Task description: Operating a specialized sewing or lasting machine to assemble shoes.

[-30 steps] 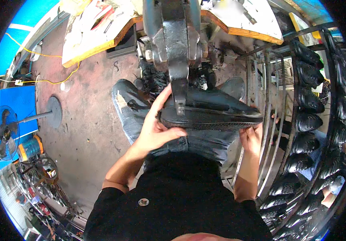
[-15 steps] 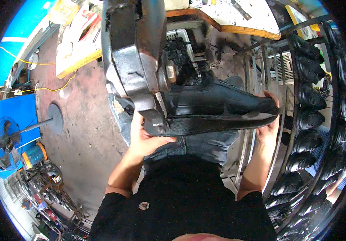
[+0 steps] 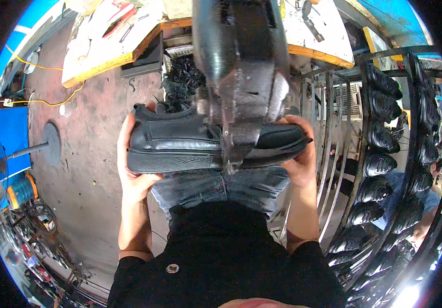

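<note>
The black shoe lies on its side, sole edge toward the person, pressed against the grey machine head. The left hand clamps the heel end; the right hand clamps the toe end, apparently steadying the seam under the machine. Right of the shoe, a metal rack carries finished shoes.

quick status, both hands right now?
Left hand: closed on the heel end of the black shoe.
Right hand: closed on the shoe's toe end, held under the grey machine head.
</note>
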The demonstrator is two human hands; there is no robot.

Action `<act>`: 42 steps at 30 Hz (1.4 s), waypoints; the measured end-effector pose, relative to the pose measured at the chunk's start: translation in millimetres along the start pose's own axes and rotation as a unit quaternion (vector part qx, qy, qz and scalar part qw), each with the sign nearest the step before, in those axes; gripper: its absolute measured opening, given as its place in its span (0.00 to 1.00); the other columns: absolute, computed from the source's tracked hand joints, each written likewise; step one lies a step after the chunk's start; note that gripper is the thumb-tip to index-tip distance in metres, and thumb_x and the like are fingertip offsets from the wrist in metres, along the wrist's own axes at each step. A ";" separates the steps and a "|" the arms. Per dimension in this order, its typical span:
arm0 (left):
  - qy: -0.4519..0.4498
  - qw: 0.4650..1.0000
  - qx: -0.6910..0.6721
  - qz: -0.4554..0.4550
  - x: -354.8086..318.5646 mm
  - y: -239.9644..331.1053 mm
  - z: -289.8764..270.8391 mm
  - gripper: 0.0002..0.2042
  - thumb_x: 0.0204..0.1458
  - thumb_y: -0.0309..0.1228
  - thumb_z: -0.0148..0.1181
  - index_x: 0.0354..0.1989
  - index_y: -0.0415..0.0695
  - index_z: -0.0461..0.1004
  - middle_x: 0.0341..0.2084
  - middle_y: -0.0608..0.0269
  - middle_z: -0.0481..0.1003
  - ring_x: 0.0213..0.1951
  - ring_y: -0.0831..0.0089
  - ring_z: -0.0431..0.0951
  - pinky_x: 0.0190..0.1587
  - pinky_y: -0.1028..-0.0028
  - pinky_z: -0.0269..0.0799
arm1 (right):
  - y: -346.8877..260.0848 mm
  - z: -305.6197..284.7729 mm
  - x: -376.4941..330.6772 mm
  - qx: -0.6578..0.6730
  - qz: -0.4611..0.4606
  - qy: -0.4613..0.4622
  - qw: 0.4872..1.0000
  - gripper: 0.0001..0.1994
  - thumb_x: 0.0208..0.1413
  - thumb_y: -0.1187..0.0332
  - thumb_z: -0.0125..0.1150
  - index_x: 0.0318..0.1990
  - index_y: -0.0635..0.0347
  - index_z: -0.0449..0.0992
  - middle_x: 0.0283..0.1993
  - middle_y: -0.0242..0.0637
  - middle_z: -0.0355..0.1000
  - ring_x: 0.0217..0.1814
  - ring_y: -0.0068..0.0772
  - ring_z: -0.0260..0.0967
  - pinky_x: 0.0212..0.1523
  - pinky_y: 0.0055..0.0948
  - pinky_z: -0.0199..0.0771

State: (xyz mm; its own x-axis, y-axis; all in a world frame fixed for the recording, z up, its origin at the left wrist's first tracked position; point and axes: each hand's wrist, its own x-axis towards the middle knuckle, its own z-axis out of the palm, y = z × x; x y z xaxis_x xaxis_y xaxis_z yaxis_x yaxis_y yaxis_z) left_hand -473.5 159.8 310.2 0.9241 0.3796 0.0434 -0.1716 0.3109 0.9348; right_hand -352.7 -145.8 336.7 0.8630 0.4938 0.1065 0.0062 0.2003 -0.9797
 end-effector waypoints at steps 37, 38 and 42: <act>-0.206 0.958 0.190 0.061 29.3 7.7 52.5 0.28 0.36 0.27 0.79 0.49 0.37 0.75 0.46 0.47 0.79 0.53 0.53 0.78 0.68 0.43 0.56 | 27.5 34.4 16.1 -0.251 -0.128 -0.031 0.959 0.47 0.34 0.67 0.83 0.66 0.59 0.61 0.64 0.47 0.67 0.69 0.50 0.62 0.66 0.41 0.65; -0.183 0.970 0.147 0.065 26.0 2.6 55.3 0.24 0.38 0.20 0.72 0.48 0.36 0.77 0.47 0.58 0.81 0.46 0.71 0.80 0.51 0.72 0.73 | 47.7 30.8 10.8 -0.241 -0.083 -0.025 0.967 0.51 0.35 0.67 0.83 0.69 0.60 0.56 0.65 0.47 0.65 0.71 0.48 0.59 0.69 0.41 0.61; -0.140 0.990 0.014 -0.028 9.2 -9.4 60.0 0.26 0.41 0.18 0.73 0.52 0.34 0.73 0.51 0.53 0.79 0.50 0.65 0.79 0.56 0.67 0.72 | 120.8 25.0 -8.9 -0.015 0.078 -0.040 0.996 0.62 0.38 0.71 0.82 0.75 0.59 0.38 0.70 0.45 0.59 0.73 0.41 0.56 0.73 0.39 0.55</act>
State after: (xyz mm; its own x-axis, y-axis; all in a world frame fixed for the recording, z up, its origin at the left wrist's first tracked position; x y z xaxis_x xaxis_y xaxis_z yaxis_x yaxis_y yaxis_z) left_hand -442.9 108.1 323.0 0.9909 0.1057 0.0828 -0.1110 0.2985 0.9479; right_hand -372.3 -104.8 221.6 0.8116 0.5832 -0.0352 -0.1081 0.0907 -0.9900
